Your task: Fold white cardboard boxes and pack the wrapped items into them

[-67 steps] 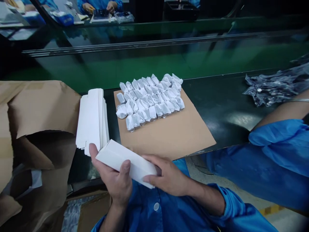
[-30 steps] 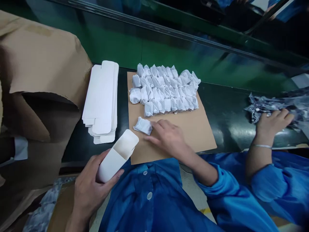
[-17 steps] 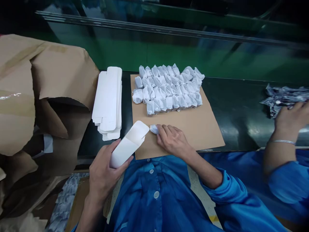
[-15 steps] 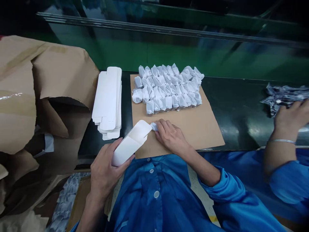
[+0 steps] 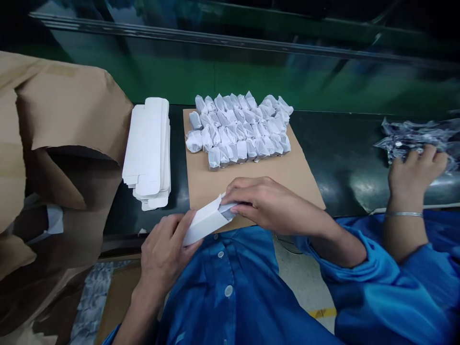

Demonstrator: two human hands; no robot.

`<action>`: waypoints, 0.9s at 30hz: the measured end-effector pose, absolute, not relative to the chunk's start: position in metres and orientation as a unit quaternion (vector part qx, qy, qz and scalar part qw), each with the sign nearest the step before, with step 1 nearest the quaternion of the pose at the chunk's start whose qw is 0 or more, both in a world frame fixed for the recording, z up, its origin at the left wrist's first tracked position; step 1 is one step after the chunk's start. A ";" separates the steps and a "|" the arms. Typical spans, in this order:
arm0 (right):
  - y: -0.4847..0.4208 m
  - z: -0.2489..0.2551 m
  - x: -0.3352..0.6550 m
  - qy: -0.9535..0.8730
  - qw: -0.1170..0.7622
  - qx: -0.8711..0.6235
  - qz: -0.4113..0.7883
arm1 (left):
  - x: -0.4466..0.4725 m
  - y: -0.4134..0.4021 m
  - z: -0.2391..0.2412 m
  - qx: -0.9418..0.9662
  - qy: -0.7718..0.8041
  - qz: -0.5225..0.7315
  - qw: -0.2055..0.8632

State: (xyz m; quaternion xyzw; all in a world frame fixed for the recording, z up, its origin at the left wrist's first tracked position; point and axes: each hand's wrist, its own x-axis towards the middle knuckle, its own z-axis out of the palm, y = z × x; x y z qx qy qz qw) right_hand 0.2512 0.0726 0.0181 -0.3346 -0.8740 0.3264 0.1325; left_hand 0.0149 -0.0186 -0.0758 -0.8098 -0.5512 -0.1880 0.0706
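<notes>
My left hand (image 5: 168, 249) is wrapped around the lower end of a small white carton (image 5: 203, 223), which slants up to the right. At the carton's open end, my right hand (image 5: 257, 197) pinches a paper-wrapped piece (image 5: 227, 209), partly inside the mouth; fingers and flaps hide most of it. Beyond the hands, several rows of white paper-wrapped pieces (image 5: 240, 129) stand close together on a brown cardboard sheet (image 5: 298, 177). To their left lies a stack of flat white cartons (image 5: 145, 148).
Torn brown cardboard (image 5: 72, 105) rises at the left. A co-worker's hand (image 5: 413, 175) rests at clear plastic bags (image 5: 424, 136) on the right of the dark table (image 5: 334, 143). Below left, a box holds more wrapped pieces (image 5: 91, 297).
My right hand has lifted the wrapped piece from the cardboard sheet to the carton's mouth. The carton has tipped flatter. The co-worker's hand has shifted over the plastic bags.
</notes>
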 end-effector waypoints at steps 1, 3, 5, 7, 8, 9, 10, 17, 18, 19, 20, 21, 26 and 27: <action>0.076 0.019 0.249 -0.874 0.130 -0.341 0.320 | 0.017 -0.018 -0.076 -0.805 -0.556 -0.195 0.071; 0.081 0.020 0.244 -0.857 0.172 -0.379 0.305 | 0.020 -0.017 -0.075 -0.786 -0.571 -0.219 0.086; 0.084 0.021 0.240 -0.832 0.212 -0.405 0.316 | 0.021 -0.014 -0.073 -0.784 -0.569 -0.228 0.102; 0.086 0.023 0.239 -0.818 0.222 -0.403 0.347 | 0.019 -0.010 -0.072 -0.792 -0.560 -0.220 0.105; 0.088 0.024 0.240 -0.813 0.221 -0.400 0.361 | 0.018 -0.009 -0.071 -0.797 -0.555 -0.217 0.098; 0.089 0.025 0.241 -0.808 0.222 -0.399 0.373 | 0.017 -0.007 -0.070 -0.801 -0.552 -0.217 0.084; 0.091 0.027 0.241 -0.802 0.223 -0.400 0.384 | 0.016 -0.006 -0.070 -0.803 -0.550 -0.220 0.067; 0.085 0.026 0.239 -0.819 0.195 -0.377 0.386 | 0.022 -0.002 -0.066 -0.784 -0.563 -0.252 -0.068; 0.083 0.025 0.240 -0.827 0.187 -0.371 0.379 | 0.023 -0.002 -0.066 -0.787 -0.559 -0.247 -0.086; 0.081 0.024 0.242 -0.832 0.181 -0.368 0.374 | 0.024 -0.002 -0.066 -0.789 -0.557 -0.240 -0.098; 0.079 0.024 0.245 -0.830 0.181 -0.370 0.376 | 0.024 -0.001 -0.067 -0.788 -0.559 -0.237 -0.103; 0.077 0.023 0.248 -0.825 0.181 -0.370 0.387 | 0.025 0.000 -0.067 -0.782 -0.567 -0.238 -0.100; 0.054 0.018 0.256 -0.795 0.267 -0.403 0.367 | 0.046 0.008 -0.066 -0.723 -0.634 -0.265 -0.072; 0.047 0.013 0.255 -0.767 0.326 -0.439 0.336 | 0.056 0.009 -0.065 -0.704 -0.651 -0.271 -0.080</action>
